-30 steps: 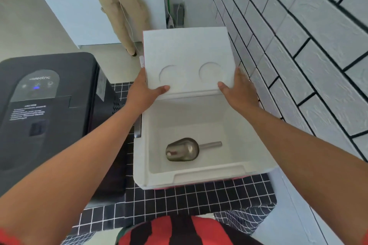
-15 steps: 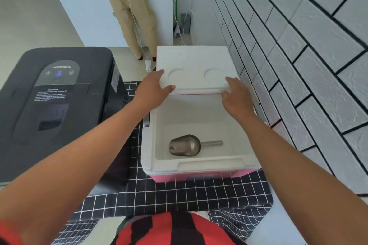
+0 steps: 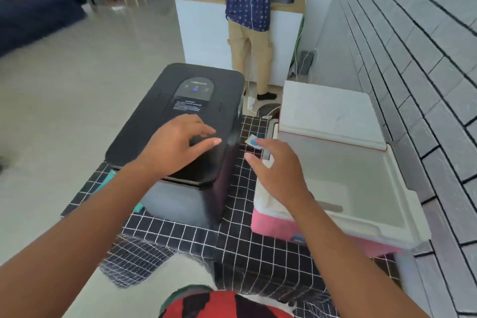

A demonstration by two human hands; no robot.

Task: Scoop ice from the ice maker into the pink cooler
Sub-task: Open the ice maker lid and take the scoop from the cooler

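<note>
The pink cooler (image 3: pixel 273 224) with a white lining stands open at the right, its white lid (image 3: pixel 327 113) folded back towards the tiled wall. Only the handle of the metal scoop (image 3: pixel 331 207) shows inside; my right forearm hides the rest. The black ice maker (image 3: pixel 180 121) stands to the left with its lid down. My left hand (image 3: pixel 178 147) hovers over the ice maker's front part, fingers relaxed and spread. My right hand (image 3: pixel 278 170) is above the cooler's left rim, fingers loose, holding nothing.
Both appliances stand on a table with a black grid-patterned cloth (image 3: pixel 242 242). A white brick wall (image 3: pixel 413 64) runs along the right. A person (image 3: pixel 249 23) stands at a white counter (image 3: pixel 198 33) behind. Bare floor lies to the left.
Both hands have let go of the cooler lid, which now lies folded back. The left hand moved over the ice maker, and the right came back over the cooler's left rim. The view turned left.
</note>
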